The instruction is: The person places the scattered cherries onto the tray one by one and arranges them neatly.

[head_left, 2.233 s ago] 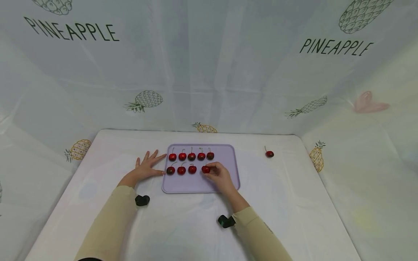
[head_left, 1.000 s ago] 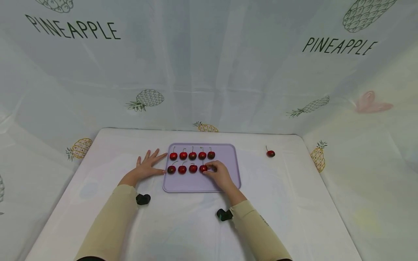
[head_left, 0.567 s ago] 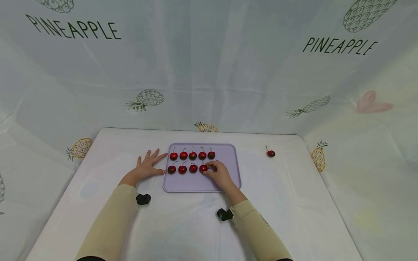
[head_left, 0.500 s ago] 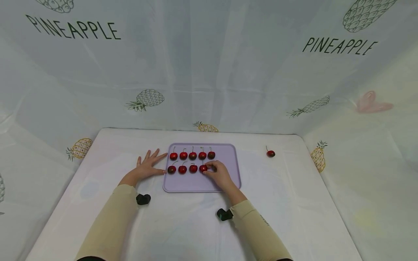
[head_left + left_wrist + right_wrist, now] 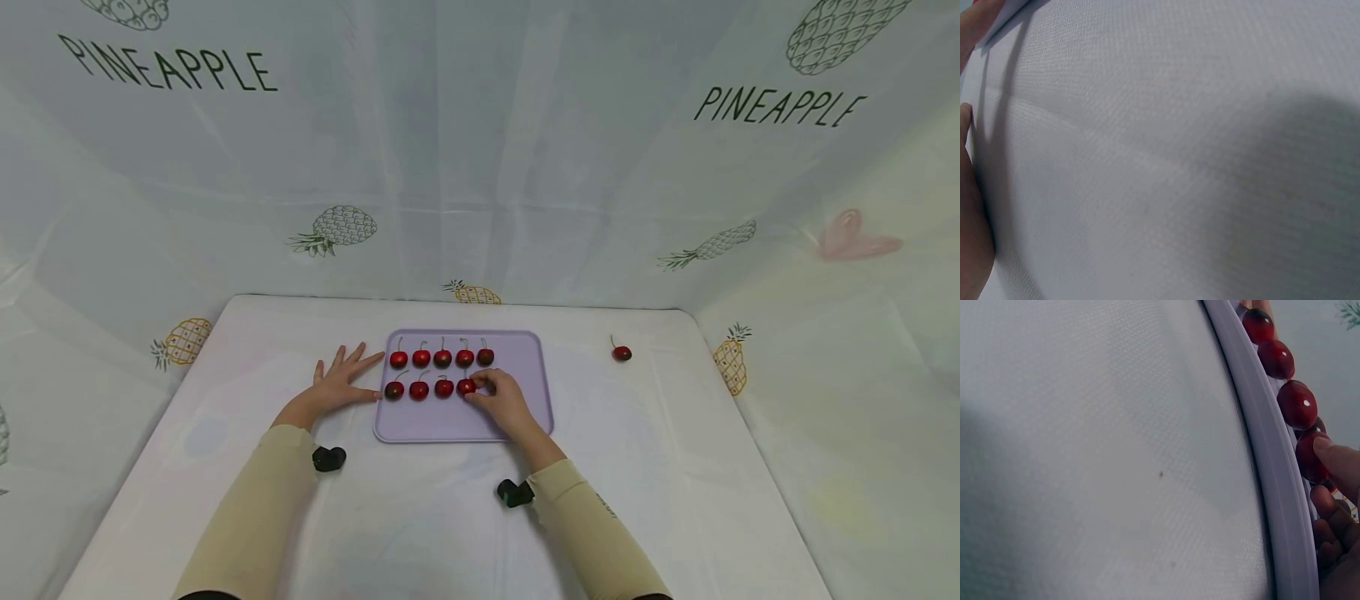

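Your right hand [image 5: 504, 400] rests on the flat lilac plastic tray with rounded corners [image 5: 525, 421], fingers curled and thumb and fingertips pinching the small glossy red cherry [image 5: 467, 386] that sits fourth from the left in the near row. In the right wrist view the fingertips [image 5: 1335, 456] press on that fruit just inside the tray's raised rim [image 5: 1272, 487], with the other near-row cherries [image 5: 1297, 403] strung away from the hand in a line. The held cherry lies at the hand's fingertips, on its left and far side, touching the tray floor; its stem cannot be made out. The far row of five red cherries [image 5: 442, 358] is complete, stems pointing away from you; the near row runs left to right and holds four, so the free slot lies just right of the held one, under your knuckles. Your left hand [image 5: 341, 385] lies flat on the white cloth-covered bench [image 5: 225, 500], fingers straight and spread, fingertips touching the tray's left edge, holding nothing. One loose red cherry with a stem [image 5: 620, 352] lies on the bench well to the right of the tray, nearer your right hand than your left.
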The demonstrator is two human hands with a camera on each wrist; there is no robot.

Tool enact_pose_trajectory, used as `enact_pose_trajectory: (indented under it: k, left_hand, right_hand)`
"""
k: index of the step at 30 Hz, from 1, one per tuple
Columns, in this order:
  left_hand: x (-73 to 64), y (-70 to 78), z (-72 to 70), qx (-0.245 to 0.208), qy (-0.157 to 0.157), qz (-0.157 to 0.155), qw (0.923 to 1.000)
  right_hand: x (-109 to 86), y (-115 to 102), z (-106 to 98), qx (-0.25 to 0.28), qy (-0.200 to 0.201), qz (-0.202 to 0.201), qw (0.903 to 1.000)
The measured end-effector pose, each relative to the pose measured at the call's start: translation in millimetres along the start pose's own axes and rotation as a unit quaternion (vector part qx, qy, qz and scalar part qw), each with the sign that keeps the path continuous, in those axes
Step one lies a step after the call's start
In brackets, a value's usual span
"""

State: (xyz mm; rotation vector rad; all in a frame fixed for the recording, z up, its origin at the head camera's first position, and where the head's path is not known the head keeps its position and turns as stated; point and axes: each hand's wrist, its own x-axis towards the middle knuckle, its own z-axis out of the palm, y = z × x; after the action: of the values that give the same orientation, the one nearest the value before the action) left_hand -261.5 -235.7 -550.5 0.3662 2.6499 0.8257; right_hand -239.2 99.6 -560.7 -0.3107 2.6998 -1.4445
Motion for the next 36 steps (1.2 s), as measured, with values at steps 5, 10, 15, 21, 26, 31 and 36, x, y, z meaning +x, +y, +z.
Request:
enact_pose_trajectory:
  k: [5,10,15,21,26,31,36]
  left_hand:
    - [1.3,-1.3,0.4,0.001,0.001,0.001,1.0000]
    - [2.7,-3.5,1.0,0.004,0.002,0.004,1.0000]
    - [2.8,-3.3,0.8,0.003,0.004,0.008,1.0000]
    - [1.3,-2.4,0.3,-0.010,0.003,0.012,0.9999]
    - [0.6,-3.3,-0.1,-0.011,0.002,0.013,0.9999]
    - [-1.5,-2.3,-0.6,-0.012,0.003,0.014,0.9998]
    - [-2.0,0.3,-0.8,-0.009,0.003,0.010,0.9999]
  right_hand:
    - [0.5,1,0,0.005,0.003,-0.006,1.0000]
    - [1.6,4,1,0.009,0.006,-0.011,0.9999]
    - [1.3,5,0,0.013,0.003,-0.005,0.9999]
    - [-0.1,4,-5,0.034,0.011,0.014,0.9993]
    - [3.0,1,-3,0.002,0.002,0.007,1.0000]
    - [5.2,-2,3,-0.038,0.001,-0.012,0.9992]
    - [5.2,-2,5,-0.053,0.010,-0.015,0.9984]
